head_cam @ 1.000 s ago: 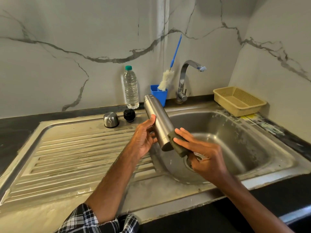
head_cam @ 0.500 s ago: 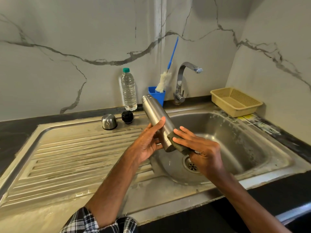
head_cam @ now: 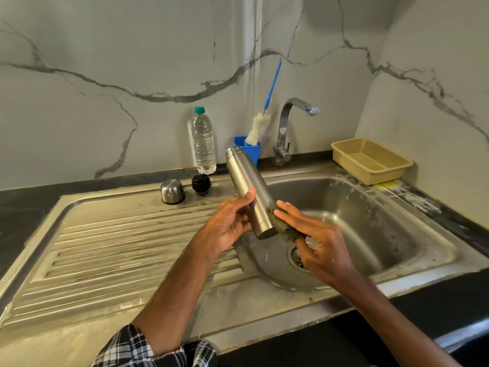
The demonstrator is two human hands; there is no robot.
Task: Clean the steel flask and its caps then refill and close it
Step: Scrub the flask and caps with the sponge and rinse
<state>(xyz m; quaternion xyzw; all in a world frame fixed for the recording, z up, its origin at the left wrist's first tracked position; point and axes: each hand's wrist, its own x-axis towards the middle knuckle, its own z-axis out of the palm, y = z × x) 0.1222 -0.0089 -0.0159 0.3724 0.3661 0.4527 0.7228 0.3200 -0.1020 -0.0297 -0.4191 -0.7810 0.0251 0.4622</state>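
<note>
- Centre of frame: my left hand [head_cam: 229, 223], grip closed round the steel flask [head_cam: 246, 186], a smooth brushed cylinder. It is tilted, with its open ringed mouth toward the top of the frame and its flat base low over the sink basin [head_cam: 370, 207].
- Just right of centre: my right hand [head_cam: 320, 242], grip pinching a coarse dark-green scouring pad [head_cam: 283, 229] against the flask's lower wall.
- Above and left of centre, at the back of the ridged steel drainboard [head_cam: 119, 247]: a domed steel cap [head_cam: 172, 191] and a round black stopper [head_cam: 201, 183], near each other, not touching.

The scrubber [head_cam: 284, 229] is mostly hidden under the right hand [head_cam: 320, 245]; drain [head_cam: 296, 258] half covered by it; sleeve [head_cam: 148, 350] cut off at 6 o'clock; brush [head_cam: 258, 128] tip sunk in cup [head_cam: 253, 152].
</note>
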